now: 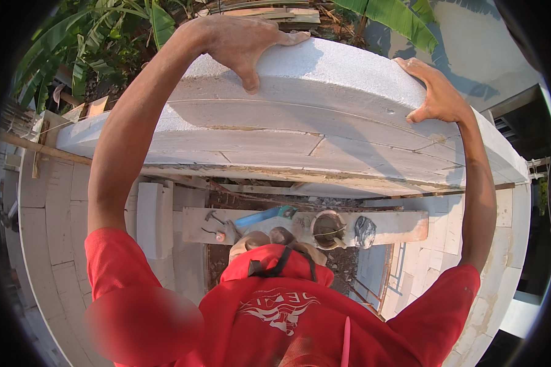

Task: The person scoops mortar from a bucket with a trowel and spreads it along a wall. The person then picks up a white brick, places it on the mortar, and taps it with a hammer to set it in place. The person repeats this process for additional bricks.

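A white lightweight concrete block (343, 64) lies on top of the block wall (269, 144) in front of me. My left hand (242, 49) grips its left part, fingers over the top and thumb pressed on the near face. Toward the right end, my right hand (436, 93) clasps it the same way, with the thumb on the near side. The block's far face and some of my fingertips are hidden. Below the block, the wall's courses show thin joints and some mortar smears.
Below me a plank platform (404, 226) carries a bucket (320, 238), a hammer (214, 216), a long blue tool (255, 218) and a dark plastic bag (365, 231). Block walls (61, 238) flank both sides. Banana leaves (404, 24) hang beyond the wall.
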`<act>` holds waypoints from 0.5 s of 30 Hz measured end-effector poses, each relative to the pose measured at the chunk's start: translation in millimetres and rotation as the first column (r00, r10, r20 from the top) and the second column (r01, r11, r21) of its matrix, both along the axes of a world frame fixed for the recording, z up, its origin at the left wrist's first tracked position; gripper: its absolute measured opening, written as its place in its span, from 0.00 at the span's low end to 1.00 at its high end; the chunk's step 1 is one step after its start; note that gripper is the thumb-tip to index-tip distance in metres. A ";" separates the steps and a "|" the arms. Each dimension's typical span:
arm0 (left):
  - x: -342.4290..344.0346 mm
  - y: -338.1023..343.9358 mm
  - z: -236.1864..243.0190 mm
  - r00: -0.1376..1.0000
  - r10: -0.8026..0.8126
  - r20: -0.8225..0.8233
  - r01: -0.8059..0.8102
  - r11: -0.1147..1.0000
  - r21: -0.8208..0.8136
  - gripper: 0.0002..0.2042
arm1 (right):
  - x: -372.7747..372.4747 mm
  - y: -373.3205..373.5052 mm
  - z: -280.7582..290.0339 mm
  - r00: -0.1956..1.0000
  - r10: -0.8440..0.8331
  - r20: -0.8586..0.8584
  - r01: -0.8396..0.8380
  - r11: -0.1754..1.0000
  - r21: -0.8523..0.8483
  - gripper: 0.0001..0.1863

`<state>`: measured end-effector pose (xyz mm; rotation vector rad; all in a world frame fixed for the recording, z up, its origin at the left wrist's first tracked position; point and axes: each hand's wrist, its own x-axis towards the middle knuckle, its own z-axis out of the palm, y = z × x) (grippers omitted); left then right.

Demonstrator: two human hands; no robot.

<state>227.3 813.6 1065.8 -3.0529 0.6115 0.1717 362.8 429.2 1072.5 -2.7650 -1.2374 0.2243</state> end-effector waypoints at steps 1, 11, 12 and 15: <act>-1.5 -0.8 0.3 1.000 0.002 0.008 -0.002 1.000 0.020 0.65 | -1.0 0.6 0.5 1.000 -0.005 0.031 0.006 1.000 -0.008 0.69; -6.0 -8.0 8.5 0.999 0.004 -0.036 -0.005 1.000 -0.021 0.66 | -3.2 -2.2 -1.6 0.998 -0.043 0.055 0.042 0.999 0.035 0.69; -7.3 -8.4 8.0 1.000 -0.001 -0.020 0.000 0.999 -0.032 0.65 | -3.0 -2.6 -0.8 0.997 -0.025 0.079 0.024 1.000 0.014 0.67; -10.0 -8.9 4.2 1.000 -0.017 -0.010 0.017 0.998 -0.055 0.64 | -2.0 -3.4 0.9 1.000 0.021 0.010 -0.021 1.000 0.015 0.66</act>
